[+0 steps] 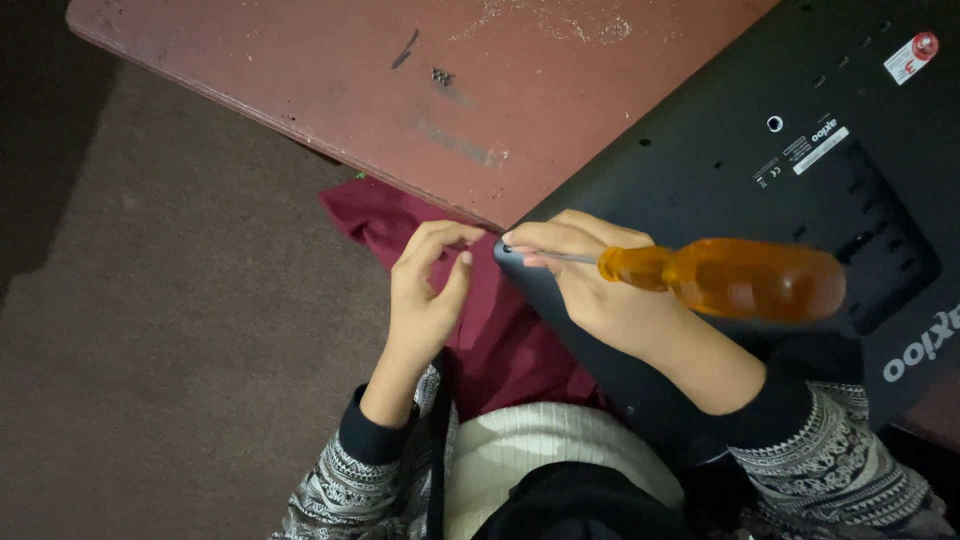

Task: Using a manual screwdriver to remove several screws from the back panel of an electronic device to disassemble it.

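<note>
My right hand point(600, 290) is closed around the thin metal shaft of a screwdriver point(730, 278), fingers pinching it near the tip, while its fat translucent amber handle sticks out toward three o'clock, lying across my wrist. The tip sits at the rounded corner of a black device point(720, 150), a broad flat plastic back panel that fills the view from one to four o'clock. My left hand point(425, 290), just at nine o'clock of the right one, holds nothing that I can see: its fingers are curled loosely, thumb and forefinger tips near each other, close to that same corner but apart from it.

On the black panel, a small white rectangular label point(820, 148) lies at about one o'clock, with a round hole just beside it. In the far corner at two o'clock is a white sticker with a red round mark point(912, 55). Large pale lettering runs along the edge at three o'clock, cut off by the frame.

The device rests on a worn reddish-brown table point(350, 80) spanning eleven to one o'clock, scuffed and streaked with pale scratches; a tiny dark cluster, perhaps screws point(442, 76), lies at twelve o'clock, too small to tell. Below the table edge is dull brown floor point(150, 330) from seven to ten o'clock.

A maroon cloth point(500, 340) lies beneath my hands. My patterned sleeves point(840, 450) show at five and seven o'clock. The screwdriver's very tip is hidden behind my fingers.
</note>
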